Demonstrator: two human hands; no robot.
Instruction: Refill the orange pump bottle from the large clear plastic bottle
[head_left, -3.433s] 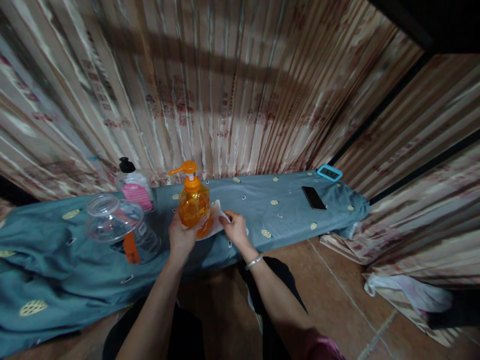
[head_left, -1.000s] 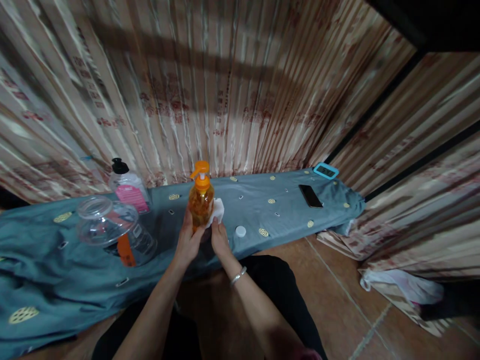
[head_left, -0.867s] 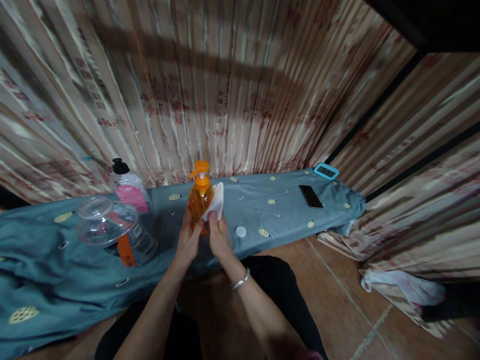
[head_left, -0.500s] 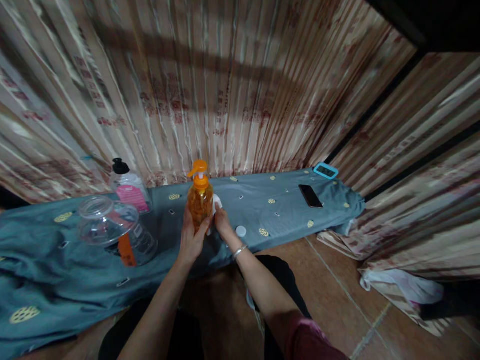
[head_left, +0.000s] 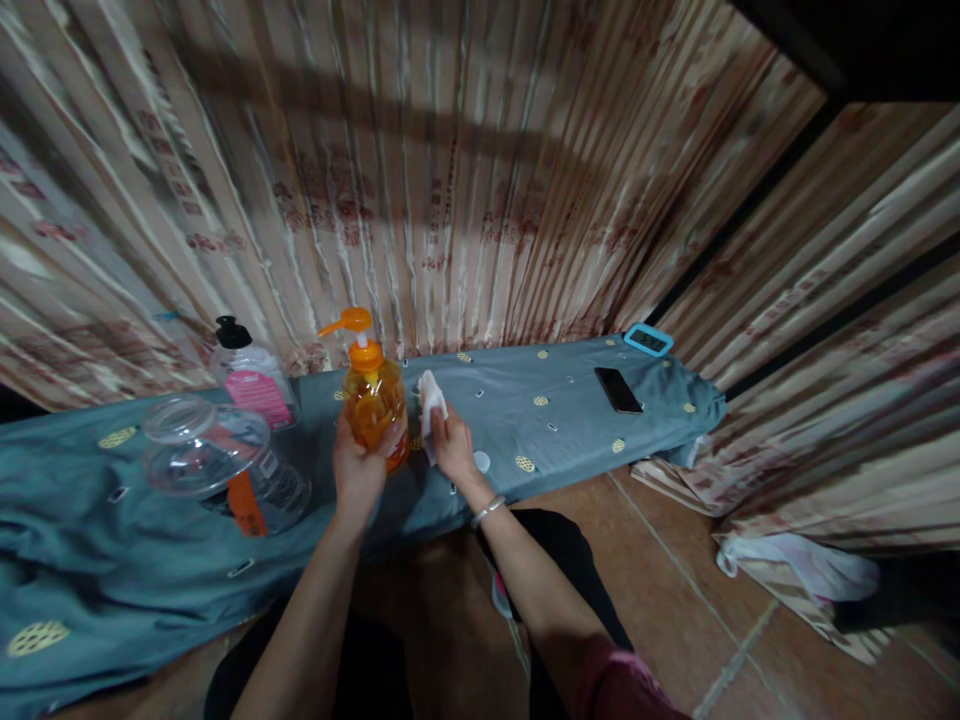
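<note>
My left hand is wrapped round the lower part of an orange pump bottle, its thumb lying across the front. The bottle holds amber liquid and leans slightly left, with its orange spout pointing left. To its right, my right hand pinches a crumpled white tissue, apart from the bottle. A small round white cap lies on the cloth beside my right hand, which partly hides it.
On the left of the cloth-covered surface stand a clear plastic jar and a black-topped pump bottle with a pink label. A phone and a blue-framed digital clock are at the right. A curtain hangs behind.
The orange pump bottle has moved left and turned, its spout swinging further left. My right hand has drawn away from it with the tissue, which now shows more fully.
</note>
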